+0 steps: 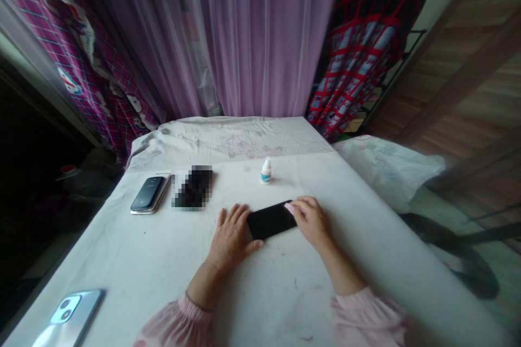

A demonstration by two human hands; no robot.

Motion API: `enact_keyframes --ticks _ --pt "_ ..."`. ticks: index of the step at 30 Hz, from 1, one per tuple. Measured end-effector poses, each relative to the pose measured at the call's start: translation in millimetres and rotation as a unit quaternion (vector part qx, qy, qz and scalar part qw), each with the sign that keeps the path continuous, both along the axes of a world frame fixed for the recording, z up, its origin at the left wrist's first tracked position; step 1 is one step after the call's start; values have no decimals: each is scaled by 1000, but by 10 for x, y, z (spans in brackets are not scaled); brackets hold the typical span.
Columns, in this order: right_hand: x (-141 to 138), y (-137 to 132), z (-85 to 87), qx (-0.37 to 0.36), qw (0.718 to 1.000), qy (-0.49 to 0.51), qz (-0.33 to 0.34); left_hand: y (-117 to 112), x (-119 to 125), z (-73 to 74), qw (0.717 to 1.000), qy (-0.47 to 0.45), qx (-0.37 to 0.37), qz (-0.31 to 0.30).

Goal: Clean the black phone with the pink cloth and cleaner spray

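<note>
A black smartphone [271,221] lies on the table in front of me, its dark screen facing up and slightly slanted. My left hand [231,236] holds its left end, with the fingers by the far edge and the thumb by the near one. Over the phone's right end, my right hand [311,219] is closed, its fingertips pinching a small pale pink piece [290,208] that looks like cloth against the screen. Just beyond the phone stands a small white spray bottle [266,171] with a blue label.
The table [260,303] has a white cover. At left, a dark phone [147,193] lies on a pale flat item, beside a pixelated dark object [193,188]. A silver phone [71,317] lies camera-side up near the front left. Purple curtains [264,38] hang behind.
</note>
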State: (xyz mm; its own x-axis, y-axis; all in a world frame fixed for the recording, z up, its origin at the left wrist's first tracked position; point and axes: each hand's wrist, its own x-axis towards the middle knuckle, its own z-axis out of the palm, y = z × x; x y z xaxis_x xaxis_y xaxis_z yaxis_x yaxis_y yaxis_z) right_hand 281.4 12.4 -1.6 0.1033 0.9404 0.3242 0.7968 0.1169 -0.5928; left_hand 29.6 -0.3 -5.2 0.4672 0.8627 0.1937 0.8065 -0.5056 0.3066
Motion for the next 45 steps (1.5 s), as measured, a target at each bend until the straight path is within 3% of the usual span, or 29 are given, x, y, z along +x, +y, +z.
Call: enact_keyframes --ticks 4,9,15,26,32,35,42,45 --pt "-48 -112 48 14 994 -110 11 3 -4 0 1000 2 3 -3" --pt "-43 -81 52 5 991 -136 6 2 -10 -8 1000 0 9 -14" --pt "-99 -46 30 12 984 -170 -44 8 -3 -7 1000 -1 7 -11" --pt "-521 -249 113 33 979 -171 106 4 -22 -15 1000 -1 10 -13" --pt "-164 -42 70 24 988 -151 -24 18 -48 0 1000 -4 -2 -27" --pt "-116 2 59 21 985 -166 -45 22 -58 -10 1000 -4 3 -27" --pt "-548 -108 149 2 982 -183 39 22 -54 -23 1000 2 6 -23" --pt "-568 -102 142 2 980 -186 64 22 -53 -11 1000 5 4 -23"
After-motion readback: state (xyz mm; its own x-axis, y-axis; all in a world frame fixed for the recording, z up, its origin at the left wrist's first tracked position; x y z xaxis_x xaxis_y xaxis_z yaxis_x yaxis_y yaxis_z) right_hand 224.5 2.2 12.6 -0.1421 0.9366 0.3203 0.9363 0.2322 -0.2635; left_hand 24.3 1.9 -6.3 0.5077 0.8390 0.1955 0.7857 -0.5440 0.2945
